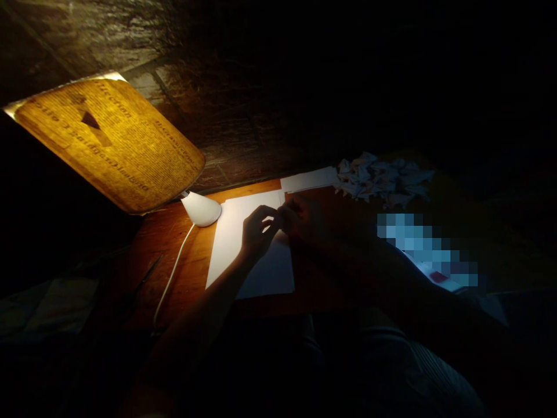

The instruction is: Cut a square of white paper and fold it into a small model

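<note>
My left hand (261, 231) is over white paper sheets (261, 273) on the wooden table, its thumb and fingers curved into a closed pinch. My right hand (307, 217) meets it at the fingertips, mostly in shadow, with its fingers bent and closed. Whatever the fingertips hold is too small and dark to make out. A strip of white paper (311, 179) lies just beyond my right hand. Farther right is a heap of small folded or crumpled paper pieces (383, 177).
A lit lamp with a print-covered shade (113, 139) and white base (201, 209) stands at the left; its white cord (174, 273) runs to the table's front edge. A dark thin object (150, 271) lies beside the cord. A glowing blurred screen (426, 249) is at the right.
</note>
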Demonstrator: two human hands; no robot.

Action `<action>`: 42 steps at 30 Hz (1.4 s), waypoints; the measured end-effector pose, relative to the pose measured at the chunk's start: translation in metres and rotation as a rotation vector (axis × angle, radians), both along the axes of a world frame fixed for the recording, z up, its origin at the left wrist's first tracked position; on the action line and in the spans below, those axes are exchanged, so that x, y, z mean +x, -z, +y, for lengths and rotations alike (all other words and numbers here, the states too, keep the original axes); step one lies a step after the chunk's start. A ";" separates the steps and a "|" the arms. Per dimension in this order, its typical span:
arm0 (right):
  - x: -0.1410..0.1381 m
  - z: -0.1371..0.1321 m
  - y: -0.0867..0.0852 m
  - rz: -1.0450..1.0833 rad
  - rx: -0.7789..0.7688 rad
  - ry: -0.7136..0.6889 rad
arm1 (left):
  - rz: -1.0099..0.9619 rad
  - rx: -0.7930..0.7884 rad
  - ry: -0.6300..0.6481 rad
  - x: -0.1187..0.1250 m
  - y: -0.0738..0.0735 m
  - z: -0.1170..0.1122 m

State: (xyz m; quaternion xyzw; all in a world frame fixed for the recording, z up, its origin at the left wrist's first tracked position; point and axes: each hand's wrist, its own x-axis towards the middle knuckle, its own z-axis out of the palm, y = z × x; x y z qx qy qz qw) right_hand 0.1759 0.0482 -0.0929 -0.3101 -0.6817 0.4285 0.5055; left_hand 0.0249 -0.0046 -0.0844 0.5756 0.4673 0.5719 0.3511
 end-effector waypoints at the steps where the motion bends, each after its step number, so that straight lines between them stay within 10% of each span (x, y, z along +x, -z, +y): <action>1: -0.001 -0.001 0.001 -0.001 0.007 0.010 | -0.015 0.009 -0.018 0.000 0.000 0.000; 42: -0.008 -0.003 0.004 0.120 -0.086 -0.077 | -0.286 -0.070 0.074 -0.006 0.005 0.008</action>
